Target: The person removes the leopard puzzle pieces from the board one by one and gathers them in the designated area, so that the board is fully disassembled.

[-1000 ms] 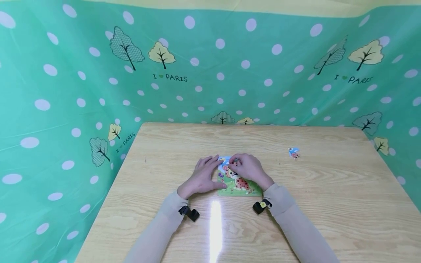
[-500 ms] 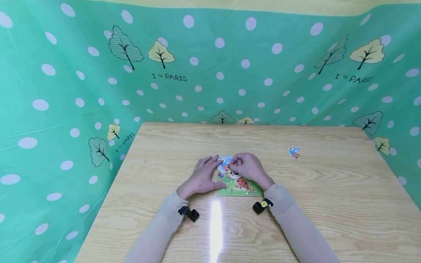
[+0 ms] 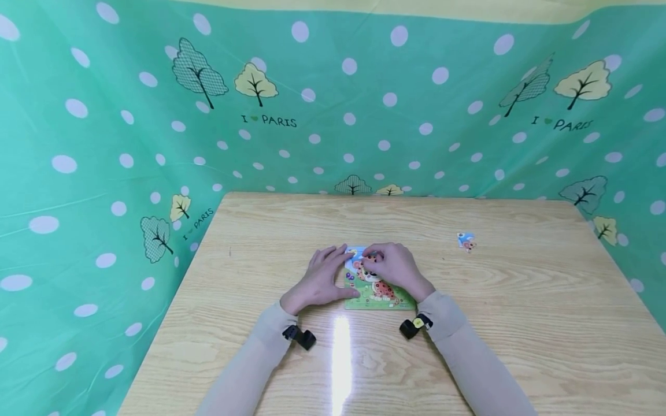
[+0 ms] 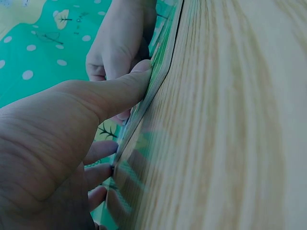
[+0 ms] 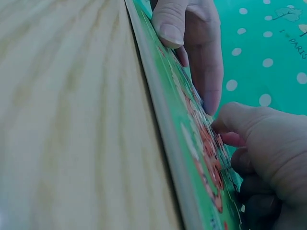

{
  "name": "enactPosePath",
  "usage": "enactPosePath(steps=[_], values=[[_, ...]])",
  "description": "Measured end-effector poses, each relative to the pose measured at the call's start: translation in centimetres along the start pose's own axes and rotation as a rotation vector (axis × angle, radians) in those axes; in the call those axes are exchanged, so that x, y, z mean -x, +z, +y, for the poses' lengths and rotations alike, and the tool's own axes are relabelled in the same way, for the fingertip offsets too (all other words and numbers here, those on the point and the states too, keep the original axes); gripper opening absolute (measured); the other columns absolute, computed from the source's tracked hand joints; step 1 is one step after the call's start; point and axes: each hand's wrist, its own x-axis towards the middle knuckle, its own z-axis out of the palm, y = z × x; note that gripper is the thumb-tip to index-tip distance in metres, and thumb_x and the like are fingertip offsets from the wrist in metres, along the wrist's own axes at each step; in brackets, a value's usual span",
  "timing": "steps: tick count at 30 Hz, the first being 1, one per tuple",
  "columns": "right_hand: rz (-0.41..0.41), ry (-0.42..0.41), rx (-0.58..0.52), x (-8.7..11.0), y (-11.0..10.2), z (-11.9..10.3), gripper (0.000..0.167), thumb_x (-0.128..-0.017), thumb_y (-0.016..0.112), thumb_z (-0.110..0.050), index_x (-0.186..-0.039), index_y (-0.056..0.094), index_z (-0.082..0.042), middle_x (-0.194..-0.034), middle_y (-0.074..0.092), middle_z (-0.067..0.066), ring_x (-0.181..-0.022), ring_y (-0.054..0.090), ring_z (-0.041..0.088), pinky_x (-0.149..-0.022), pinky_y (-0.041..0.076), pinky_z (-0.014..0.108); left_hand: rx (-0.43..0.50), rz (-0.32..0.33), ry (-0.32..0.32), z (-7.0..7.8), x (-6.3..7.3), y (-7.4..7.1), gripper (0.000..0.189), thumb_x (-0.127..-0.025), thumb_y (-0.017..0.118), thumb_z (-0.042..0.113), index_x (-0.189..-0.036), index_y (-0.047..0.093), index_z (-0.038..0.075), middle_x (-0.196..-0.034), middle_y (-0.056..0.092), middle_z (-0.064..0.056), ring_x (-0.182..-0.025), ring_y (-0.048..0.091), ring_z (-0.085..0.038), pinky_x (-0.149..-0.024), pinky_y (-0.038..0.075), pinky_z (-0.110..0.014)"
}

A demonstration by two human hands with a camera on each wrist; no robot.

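Observation:
A square jigsaw puzzle (image 3: 372,303) with a red-spotted cartoon animal on green grass and blue sky lies flat on the table. My left hand (image 3: 321,280) spans its left side, the thumb on the lower part and the fingers at the upper left edge. In the left wrist view, the left thumb (image 4: 127,84) presses on the board's front edge. My right hand (image 3: 395,267) is over the upper right area, fingers curled. Seen from the right wrist, the right hand (image 5: 276,148) pinches a puzzle piece right at the picture's surface; the piece is mostly hidden by the fingers.
One loose spot of puzzle pieces (image 3: 466,242), blue with a pinkish animal part, lies to the right and farther back on the wooden table (image 3: 250,242). A green dotted cloth (image 3: 322,110) hangs behind and along the sides. A bright light reflection crosses the near tabletop.

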Motion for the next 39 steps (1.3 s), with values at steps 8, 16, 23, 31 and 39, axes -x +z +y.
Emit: enactPosePath(steps=[8, 16, 23, 31, 39], values=[[-0.027, -0.001, -0.007, 0.0, -0.1, 0.1, 0.022, -0.095, 0.074, -0.03, -0.112, 0.082, -0.019, -0.053, 0.05, -0.008, -0.047, 0.041, 0.009, -0.047, 0.031, 0.023, -0.004, -0.001, 0.005, -0.2, 0.1, 0.1, 0.098, -0.087, 0.083, 0.056, -0.165, 0.041, 0.015, -0.178, 0.025, -0.007, -0.165, 0.016, -0.035, -0.135, 0.005, -0.06], [-0.025, -0.015, 0.002, -0.2, 0.2, -0.4, 0.025, -0.097, 0.078, -0.037, -0.111, 0.08, -0.018, -0.056, 0.05, -0.008, -0.047, 0.039, 0.008, -0.049, 0.032, 0.023, -0.02, -0.004, -0.007, -0.4, 0.3, -0.1, 0.099, -0.087, 0.082, 0.057, -0.166, 0.039, 0.016, -0.179, 0.023, -0.006, -0.165, 0.016, -0.035, -0.136, 0.005, -0.059], [0.034, 0.028, -0.129, -0.2, 0.1, -0.3, 0.017, -0.094, 0.075, -0.031, -0.106, 0.077, -0.019, -0.059, 0.052, -0.005, -0.05, 0.044, 0.012, -0.049, 0.035, 0.025, -0.023, -0.005, -0.01, -0.3, 0.2, -0.4, 0.101, -0.086, 0.082, 0.058, -0.166, 0.038, 0.016, -0.179, 0.022, -0.004, -0.166, 0.015, -0.033, -0.136, 0.005, -0.057], [0.046, 0.076, -0.127, -0.1, -0.2, -0.3, 0.04, -0.094, 0.077, -0.037, -0.125, 0.072, -0.013, -0.068, 0.058, -0.002, -0.053, 0.048, 0.013, -0.051, 0.04, 0.026, -0.023, -0.005, -0.003, -0.2, 0.3, -0.4, 0.099, -0.087, 0.082, 0.057, -0.166, 0.039, 0.016, -0.179, 0.023, -0.006, -0.165, 0.016, -0.034, -0.136, 0.005, -0.058], [0.038, 0.13, -0.086, 0.4, -0.9, 0.0, 0.048, -0.093, 0.078, -0.045, -0.126, 0.074, -0.01, -0.069, 0.062, 0.0, -0.053, 0.051, 0.014, -0.049, 0.04, 0.026, -0.026, -0.015, -0.002, -0.3, -0.1, -0.1, 0.098, -0.086, 0.082, 0.058, -0.166, 0.039, 0.02, -0.179, 0.022, -0.006, -0.166, 0.016, -0.034, -0.135, 0.0, -0.059]])
